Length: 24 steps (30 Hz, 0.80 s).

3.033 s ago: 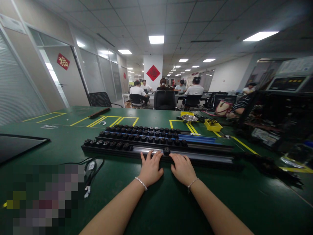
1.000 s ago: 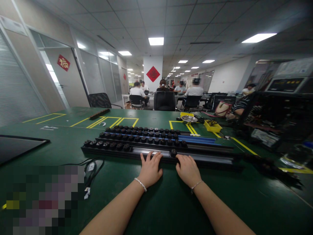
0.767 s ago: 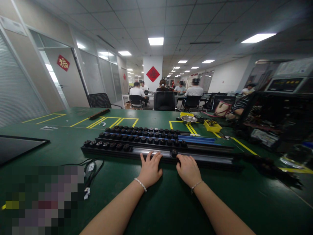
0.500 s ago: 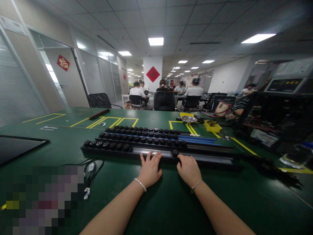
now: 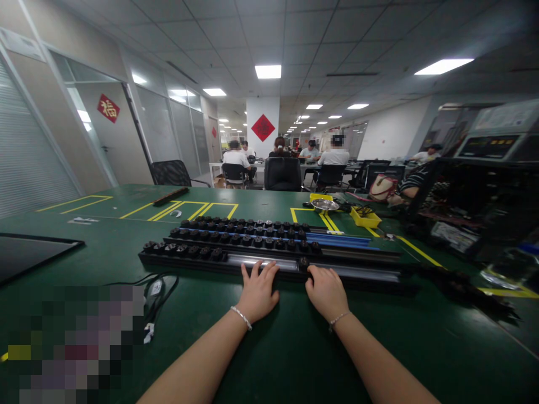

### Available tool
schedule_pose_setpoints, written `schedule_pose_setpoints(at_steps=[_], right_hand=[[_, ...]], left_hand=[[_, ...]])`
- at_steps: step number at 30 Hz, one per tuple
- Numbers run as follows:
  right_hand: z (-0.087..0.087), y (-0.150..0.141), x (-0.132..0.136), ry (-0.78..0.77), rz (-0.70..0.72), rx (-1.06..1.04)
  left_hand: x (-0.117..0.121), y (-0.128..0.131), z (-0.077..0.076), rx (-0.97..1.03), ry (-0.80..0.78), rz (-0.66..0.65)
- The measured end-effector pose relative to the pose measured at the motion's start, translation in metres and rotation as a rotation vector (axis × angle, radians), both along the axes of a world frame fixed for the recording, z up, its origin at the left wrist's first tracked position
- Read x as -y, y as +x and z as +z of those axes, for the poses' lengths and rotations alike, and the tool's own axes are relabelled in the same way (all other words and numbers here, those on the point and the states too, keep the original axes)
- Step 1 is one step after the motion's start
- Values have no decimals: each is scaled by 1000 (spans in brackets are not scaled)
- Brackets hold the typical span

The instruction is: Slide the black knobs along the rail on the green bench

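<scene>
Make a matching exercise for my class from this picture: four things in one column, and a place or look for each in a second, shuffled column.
Things
1. left hand
2. lone black piece
3. metal bowl
4. mesh chair

Places or looks
A. silver and round
B. beyond the green table, towards the left
C. fingers at the front rail, left of the lone piece
D. beside the right hand

Pairs: 1-C; 2-D; 3-A; 4-B

Single head-worn view; faces forward and down across worktop (image 5: 278,359); left hand (image 5: 257,293), right hand (image 5: 327,293) near, ceiling (image 5: 269,28) along top.
</scene>
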State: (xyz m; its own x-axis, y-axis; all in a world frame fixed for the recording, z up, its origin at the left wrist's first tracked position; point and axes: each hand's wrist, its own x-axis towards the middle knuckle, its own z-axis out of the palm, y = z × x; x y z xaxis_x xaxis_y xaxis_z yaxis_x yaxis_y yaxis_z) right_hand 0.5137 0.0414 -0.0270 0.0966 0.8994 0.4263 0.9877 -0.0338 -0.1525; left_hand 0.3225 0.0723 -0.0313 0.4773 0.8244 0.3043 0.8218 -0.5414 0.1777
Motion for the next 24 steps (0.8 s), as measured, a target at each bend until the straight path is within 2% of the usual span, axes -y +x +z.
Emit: schedule_pose_setpoints(at_steps=[24], right_hand=[[4,5,2,9,-75,4]], left_hand=[[-1,0,-1,4,-4,-8]])
